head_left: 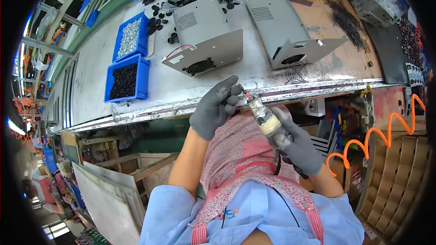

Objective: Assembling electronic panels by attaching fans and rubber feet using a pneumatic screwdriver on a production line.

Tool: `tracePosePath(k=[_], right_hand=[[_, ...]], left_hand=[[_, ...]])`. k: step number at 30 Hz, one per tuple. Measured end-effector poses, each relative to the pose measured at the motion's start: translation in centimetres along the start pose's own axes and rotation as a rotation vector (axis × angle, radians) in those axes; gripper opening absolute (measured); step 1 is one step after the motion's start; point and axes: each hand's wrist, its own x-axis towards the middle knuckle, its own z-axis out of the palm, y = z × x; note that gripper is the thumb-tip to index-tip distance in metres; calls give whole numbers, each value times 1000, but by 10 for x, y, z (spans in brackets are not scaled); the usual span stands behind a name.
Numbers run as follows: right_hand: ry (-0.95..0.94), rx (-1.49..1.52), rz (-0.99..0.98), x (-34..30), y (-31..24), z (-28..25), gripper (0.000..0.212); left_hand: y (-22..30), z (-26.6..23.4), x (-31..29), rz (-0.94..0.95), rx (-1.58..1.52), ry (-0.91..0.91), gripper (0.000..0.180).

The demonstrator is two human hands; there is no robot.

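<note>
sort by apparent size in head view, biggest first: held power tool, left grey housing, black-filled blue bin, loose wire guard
Left grey housing
Black-filled blue bin
Held power tool, partly covered by right hand
Loose wire guard

This is a factory workshop for assembly. Beyond the hands (212, 112), two grey metal housings (202, 20) with built-in fans (200, 66) stand on a long, scuffed tabletop (88, 90). Left of them sit blue bins (142, 87) full of small parts, one load silvery, the other black. The right hand (297, 143) grips a taped handheld driver (268, 121); to its right hang the orange coils of a hose (389, 141), above a compartmented cardboard box (396, 188). Far left of the hands, another person (44, 186) appears among cluttered work areas.
</note>
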Motion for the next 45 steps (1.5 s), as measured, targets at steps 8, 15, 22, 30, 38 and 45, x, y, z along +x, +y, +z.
tracePosePath(k=[8, 15, 22, 30, 38, 45], right_hand=[[4, 3, 22, -4, 10, -2, 66], [35, 3, 5, -7, 11, -13, 65], [4, -25, -14, -10, 12, -17, 64], [26, -7, -21, -8, 17, -13, 63], [12, 43, 30, -6, 21, -18, 64], [-9, 228, 94, -9, 17, -25, 62]], left_hand=[[-16, 29, 16, 194, 181, 310, 43], [-18, 39, 20, 121, 212, 245, 43], [-24, 24, 25, 116, 212, 269, 35], [-26, 32, 31, 124, 235, 306, 40], [-33, 38, 39, 250, 475, 347, 42], [-45, 42, 46, 259, 462, 326, 47]])
